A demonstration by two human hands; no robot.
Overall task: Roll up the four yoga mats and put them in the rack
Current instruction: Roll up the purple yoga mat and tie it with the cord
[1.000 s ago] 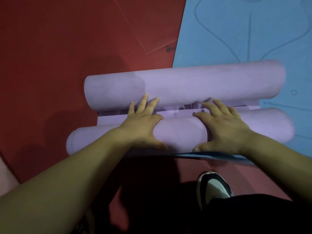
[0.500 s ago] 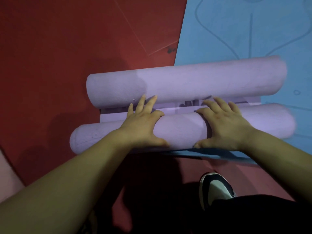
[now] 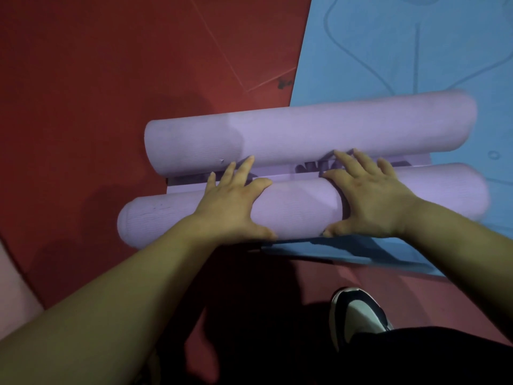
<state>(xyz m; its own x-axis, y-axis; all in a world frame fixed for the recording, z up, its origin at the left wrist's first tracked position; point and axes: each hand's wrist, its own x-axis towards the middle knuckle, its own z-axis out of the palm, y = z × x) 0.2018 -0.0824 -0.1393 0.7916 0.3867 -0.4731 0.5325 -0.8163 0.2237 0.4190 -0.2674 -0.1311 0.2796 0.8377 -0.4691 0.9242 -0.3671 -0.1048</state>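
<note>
A purple yoga mat lies across the floor with a roll at each end. The far roll (image 3: pixel 319 129) and the near roll (image 3: pixel 299 207) are parallel, with a narrow flat strip (image 3: pixel 280 173) between them. My left hand (image 3: pixel 230 201) presses on top of the near roll, fingers spread and reaching over to the strip. My right hand (image 3: pixel 372 198) presses on the same roll further right, its fingertips touching the far roll. A blue yoga mat (image 3: pixel 388 51) lies flat under the purple mat's right part. No rack is in view.
The floor (image 3: pixel 111 65) is red, with seam lines at the top. My shoe (image 3: pixel 358 309) and dark trouser leg are at the lower right, just behind the blue mat's near edge. A pale pink surface (image 3: pixel 14 287) shows at the far left edge.
Both hands have pushed the near roll forward. The flat strip between the two rolls has become narrower, and my fingertips now reach the far roll.
</note>
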